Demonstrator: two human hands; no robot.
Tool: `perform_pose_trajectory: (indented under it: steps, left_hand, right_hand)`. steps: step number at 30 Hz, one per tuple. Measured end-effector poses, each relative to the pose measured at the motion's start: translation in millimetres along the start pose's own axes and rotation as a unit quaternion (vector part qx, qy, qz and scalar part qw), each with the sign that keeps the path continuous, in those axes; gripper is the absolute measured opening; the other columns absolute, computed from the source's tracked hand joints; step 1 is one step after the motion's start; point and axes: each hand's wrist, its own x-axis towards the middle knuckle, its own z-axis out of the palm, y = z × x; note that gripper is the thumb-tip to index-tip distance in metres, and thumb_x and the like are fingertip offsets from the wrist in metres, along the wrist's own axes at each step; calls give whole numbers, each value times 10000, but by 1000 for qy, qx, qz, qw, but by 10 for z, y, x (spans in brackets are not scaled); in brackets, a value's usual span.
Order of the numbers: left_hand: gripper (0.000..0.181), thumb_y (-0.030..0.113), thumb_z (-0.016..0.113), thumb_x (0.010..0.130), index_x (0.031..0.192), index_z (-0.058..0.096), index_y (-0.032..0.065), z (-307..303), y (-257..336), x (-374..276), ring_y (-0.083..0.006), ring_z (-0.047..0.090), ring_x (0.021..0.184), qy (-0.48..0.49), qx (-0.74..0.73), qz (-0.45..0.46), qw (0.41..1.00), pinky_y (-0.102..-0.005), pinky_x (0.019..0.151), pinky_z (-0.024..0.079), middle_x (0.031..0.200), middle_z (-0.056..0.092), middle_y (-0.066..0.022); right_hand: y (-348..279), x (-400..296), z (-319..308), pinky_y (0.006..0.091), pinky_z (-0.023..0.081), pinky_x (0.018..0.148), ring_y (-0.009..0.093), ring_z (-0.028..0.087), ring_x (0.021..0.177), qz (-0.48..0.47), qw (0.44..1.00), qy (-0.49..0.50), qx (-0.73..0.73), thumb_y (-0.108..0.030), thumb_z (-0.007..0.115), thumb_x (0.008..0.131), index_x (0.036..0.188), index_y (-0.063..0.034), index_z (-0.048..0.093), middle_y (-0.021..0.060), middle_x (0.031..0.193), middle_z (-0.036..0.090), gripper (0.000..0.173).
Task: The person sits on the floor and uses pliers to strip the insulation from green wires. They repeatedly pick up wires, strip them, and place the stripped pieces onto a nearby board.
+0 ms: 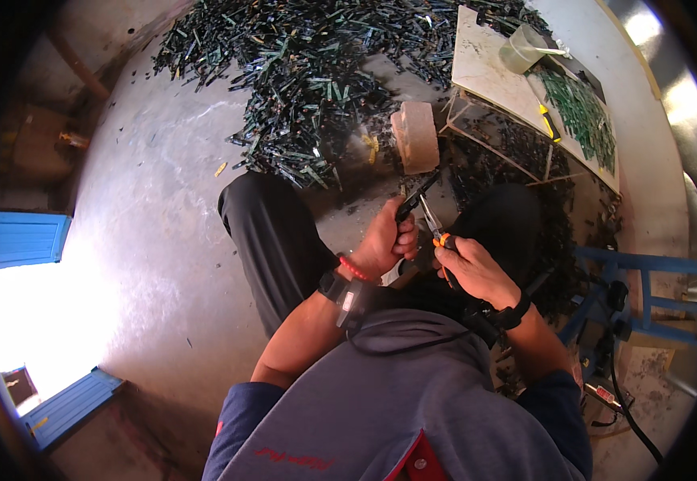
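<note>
My left hand is closed around a narrow dark strip, whose far end points up and to the right. In my right hand is a pair of long-nose pliers with orange and black handles. The plier jaws are at the strip, close to its right side; whether they grip it cannot be told. Just beyond both hands a reddish block stands on the floor. A large heap of similar dark and green strips spreads over the floor in front of me.
At the right, a low table with a pale top bears a translucent plastic cup, a yellow and black tool and green strips. A blue frame and a black cable are near my right arm. Blue shutters flank a bright opening at the left.
</note>
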Motion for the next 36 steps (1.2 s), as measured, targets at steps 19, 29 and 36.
perform_pose_trajectory:
  steps: [19,29,36]
  left_hand:
    - [521,531,274,974,604,231,166,47,-54,52,-131,136,447,41,92,18,995,-304,465,216,527,170,36]
    - [535,556,269,970,599,200,177,29,-83,69,-131,121,450,35,108,31,993,-305,467,209,529,153,39]
    - [552,601,299,947,626,299,153,-73,-110,144,-135,198,424,0,115,18,993,-316,459,278,523,235,25]
  right_hand:
    - [-340,-13,-160,510,484,721,457,615,801,-44,916,54,-396,-287,493,955,856,51,554,271,770,629,358]
    - [-221,143,-463,436,460,729,410,588,816,-31,949,26,-311,-359,571,912,857,29,575,229,826,603,392]
    - [-196,150,-474,439,461,707,406,596,800,-53,947,35,-315,-335,602,899,832,36,584,207,799,627,378]
